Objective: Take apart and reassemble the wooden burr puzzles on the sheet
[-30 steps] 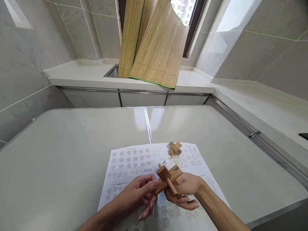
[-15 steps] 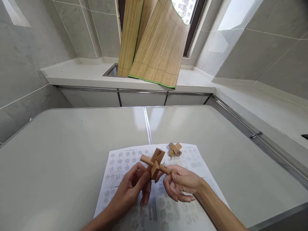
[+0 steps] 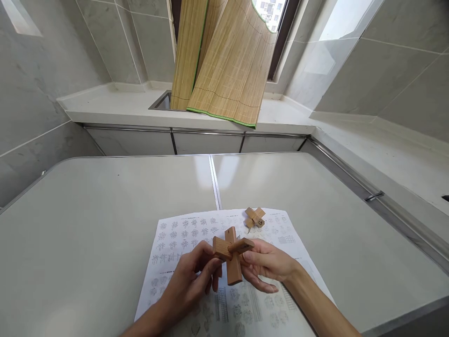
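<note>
A wooden burr puzzle [image 3: 234, 269], made of crossed bars locked together, is held above the printed sheet. My left hand [image 3: 196, 271] pinches it from the left, its thumb and fingertips at the lower edge of the left-hand bar. On the other side, my right hand [image 3: 268, 262] grips it with thumb and index finger near the bar that points right, while the lower fingers curl loosely beneath. One bar stands nearly upright with its lower end toward me. My fingers hide part of the underside.
A second, smaller wooden burr puzzle [image 3: 255, 217] lies on the far right part of the printed sheet [image 3: 168, 267]. The sheet rests on a pale table [image 3: 105, 224] with a metal seam. Behind it are a white counter [image 3: 122, 105] and a hanging bamboo mat [image 3: 231, 70].
The puzzle has been turned over between my hands. The face marked 3 no longer faces up, and one bar now points down toward me. My right fingers have closed in around it.
</note>
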A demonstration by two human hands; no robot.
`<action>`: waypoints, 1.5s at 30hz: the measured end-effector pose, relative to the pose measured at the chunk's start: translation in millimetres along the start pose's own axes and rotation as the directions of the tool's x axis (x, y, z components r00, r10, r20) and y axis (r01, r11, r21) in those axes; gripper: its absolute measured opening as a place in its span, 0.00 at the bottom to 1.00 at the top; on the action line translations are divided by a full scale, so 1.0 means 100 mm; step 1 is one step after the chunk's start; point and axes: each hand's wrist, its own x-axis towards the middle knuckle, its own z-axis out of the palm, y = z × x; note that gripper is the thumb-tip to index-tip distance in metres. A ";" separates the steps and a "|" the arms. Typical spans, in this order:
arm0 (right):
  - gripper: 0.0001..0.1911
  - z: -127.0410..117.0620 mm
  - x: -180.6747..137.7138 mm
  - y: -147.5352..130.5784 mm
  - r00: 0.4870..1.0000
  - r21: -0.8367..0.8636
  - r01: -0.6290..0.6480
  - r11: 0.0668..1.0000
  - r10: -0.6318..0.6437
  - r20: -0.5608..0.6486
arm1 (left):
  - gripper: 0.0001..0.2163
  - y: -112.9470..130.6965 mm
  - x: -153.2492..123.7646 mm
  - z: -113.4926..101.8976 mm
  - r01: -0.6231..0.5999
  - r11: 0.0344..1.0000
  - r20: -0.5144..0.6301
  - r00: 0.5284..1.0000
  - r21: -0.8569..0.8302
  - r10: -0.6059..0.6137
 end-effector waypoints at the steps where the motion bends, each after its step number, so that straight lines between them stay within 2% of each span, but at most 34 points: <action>1: 0.22 0.00 0.00 0.00 1.000 -0.017 0.004 1.000 -0.004 -0.002 | 0.15 0.00 0.00 -0.01 -0.003 1.000 0.007 1.000 0.012 0.003; 9: 0.28 0.03 0.03 0.04 0.996 -0.129 0.012 0.992 -0.023 -0.086 | 0.14 -0.05 -0.03 -0.06 -0.026 0.998 0.001 1.000 0.059 0.026; 12: 0.28 0.05 0.06 0.04 0.995 -0.118 0.031 0.993 -0.042 -0.093 | 0.13 -0.04 -0.02 -0.07 -0.027 0.991 -0.049 0.998 0.128 0.033; 14: 0.28 0.06 0.07 0.03 0.991 -0.122 0.048 0.991 -0.062 -0.116 | 0.13 -0.02 -0.02 -0.08 -0.060 0.983 -0.109 0.991 0.174 0.080; 16: 0.26 0.09 0.08 0.01 0.985 -0.146 0.056 0.988 -0.078 -0.155 | 0.19 -0.01 -0.02 -0.08 -0.127 0.974 -0.153 0.976 0.188 0.157; 18: 0.24 0.10 0.08 0.00 0.982 -0.175 0.043 0.984 -0.074 -0.174 | 0.31 0.00 -0.02 -0.09 -0.182 0.969 -0.149 0.967 0.169 0.208; 21: 0.22 0.11 0.08 0.01 0.989 -0.207 -0.008 0.978 -0.022 -0.145 | 0.46 0.00 -0.03 -0.08 -0.196 0.975 -0.062 0.977 0.104 0.203; 23: 0.21 0.10 0.08 0.03 0.992 -0.227 -0.038 0.973 0.010 -0.123 | 0.50 0.00 -0.03 -0.08 -0.180 0.982 -0.001 0.984 0.062 0.180; 26: 0.22 0.09 0.08 0.04 0.992 -0.256 -0.041 0.966 0.009 -0.128 | 0.48 0.00 -0.03 -0.10 -0.135 0.990 0.039 0.990 0.051 0.133; 29: 0.22 0.10 0.09 0.05 0.984 -0.291 -0.023 0.956 -0.029 -0.174 | 0.46 0.00 -0.03 -0.11 -0.131 0.986 0.004 0.991 0.098 0.132; 34: 0.21 0.16 0.13 0.06 0.972 -0.353 0.012 0.935 -0.094 -0.216 | 0.45 0.02 -0.03 -0.11 -0.211 0.954 -0.025 0.975 0.212 0.221; 45: 0.21 0.14 0.10 0.03 0.961 -0.430 0.034 0.902 -0.148 -0.234 | 0.43 -0.03 -0.06 -0.06 -0.393 0.857 0.031 0.913 0.333 0.407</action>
